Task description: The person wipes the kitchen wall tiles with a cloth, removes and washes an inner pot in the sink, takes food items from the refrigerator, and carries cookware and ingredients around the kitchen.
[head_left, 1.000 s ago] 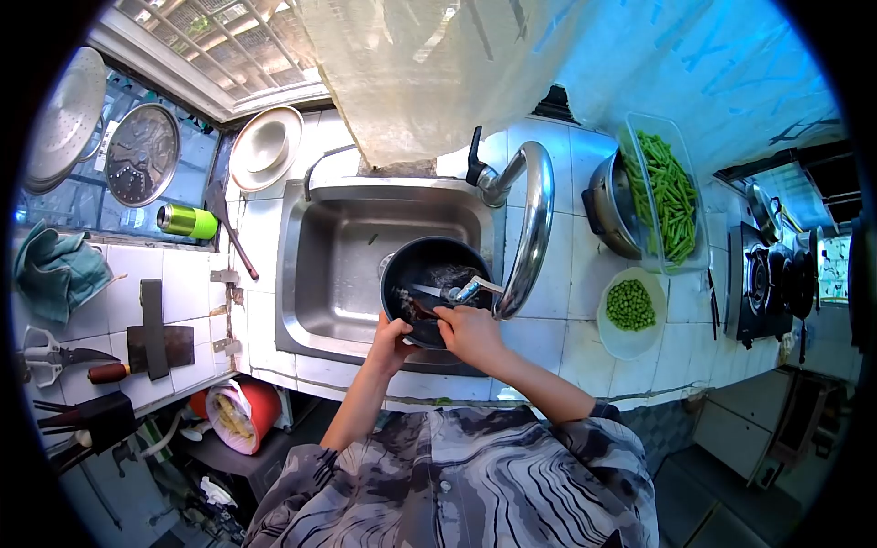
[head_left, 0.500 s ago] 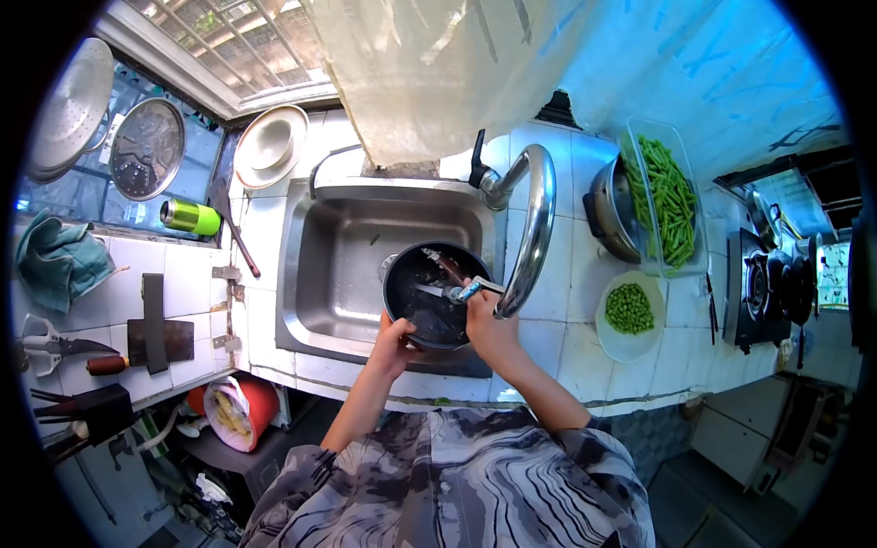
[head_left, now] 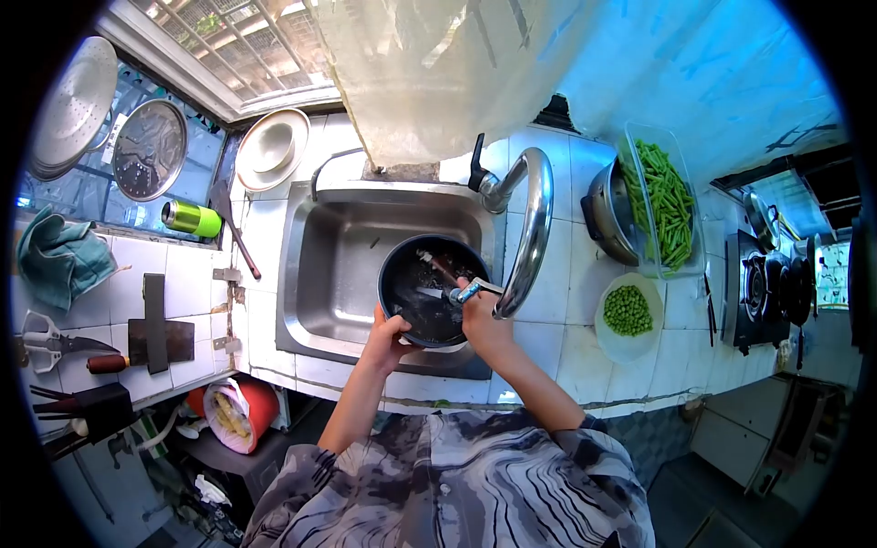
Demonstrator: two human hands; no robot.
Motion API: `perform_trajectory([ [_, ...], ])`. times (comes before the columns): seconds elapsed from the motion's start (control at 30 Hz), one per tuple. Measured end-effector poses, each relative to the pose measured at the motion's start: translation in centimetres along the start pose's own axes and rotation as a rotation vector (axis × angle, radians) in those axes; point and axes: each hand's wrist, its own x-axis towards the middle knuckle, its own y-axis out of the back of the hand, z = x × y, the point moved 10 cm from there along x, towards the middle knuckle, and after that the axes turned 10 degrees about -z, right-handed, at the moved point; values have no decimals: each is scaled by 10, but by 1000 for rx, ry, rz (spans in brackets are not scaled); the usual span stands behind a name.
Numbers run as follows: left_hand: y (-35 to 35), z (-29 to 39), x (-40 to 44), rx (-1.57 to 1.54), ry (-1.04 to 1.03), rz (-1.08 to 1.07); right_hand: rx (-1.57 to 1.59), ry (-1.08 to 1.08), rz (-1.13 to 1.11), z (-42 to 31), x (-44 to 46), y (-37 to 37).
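A dark round pot (head_left: 416,315) is over the right part of the steel sink (head_left: 320,320), with some liquid inside. My left hand (head_left: 385,340) grips its lower left rim, thumb on top and fingers underneath. At the right rim, my right hand (head_left: 486,321) is closed around a slim brown-handled tool (head_left: 442,266) whose pale end reaches into the pot; it looks like a brush. The curved chrome faucet (head_left: 539,219) arches over the right hand, its nozzle above the pot and water running in. My right fingertips are partly hidden by the nozzle.
Right of the sink are a bowl of peas (head_left: 628,310), a clear container of green beans (head_left: 665,201), a metal pot (head_left: 605,215) and a gas stove (head_left: 756,283). Leftward lie a cleaver (head_left: 169,340), scissors (head_left: 55,345), a green tumbler (head_left: 190,218) and stacked dishes (head_left: 272,149).
The pot has shifted slightly left and toward the back of the sink. My left thumb has moved from inside the pot to its rim, and my right hand has moved slightly left.
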Motion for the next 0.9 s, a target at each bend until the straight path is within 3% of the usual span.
perform_trajectory([
  [0.03, -2, 2, -1, 20, -19, -11, 30, -67, -119, 10, 1, -15],
  [0.1, -3, 5, -1, 40, -39, -19, -373, 292, -95, -24, 2, -18],
  [0.2, 2, 7, 0, 69, -51, 23, -415, 342, -144, -21, 32, -17],
  [0.33, 2, 3, 4, 8, -34, 11, -923, 427, -355, -30, 91, -43],
  [0.43, 3, 5, 17, -2, -64, -29, -754, 514, -306, -30, 131, -41],
  [0.53, 2, 7, 25, 4, -74, -59, -1015, 502, -107, -26, 178, -37],
  [0.57, 2, 9, 27, 8, -88, -60, -1011, 506, -109, -26, 191, -34],
  [0.63, 2, 11, 27, 13, -98, -55, -1310, 455, -85, -15, 210, -34],
  [0.67, 4, 11, 26, 23, -93, -43, -1306, 456, -90, -16, 214, -38],
  [0.73, 3, 15, 22, 34, -87, -29, -1622, 332, -86, -7, 222, -45],
  [0.87, 10, 19, 15, 53, -123, -44, -1710, 242, -169, -9, 215, -30],
  [0.9, 13, 19, 14, 46, -132, -62, -1648, 319, -304, -9, 201, -36],
])
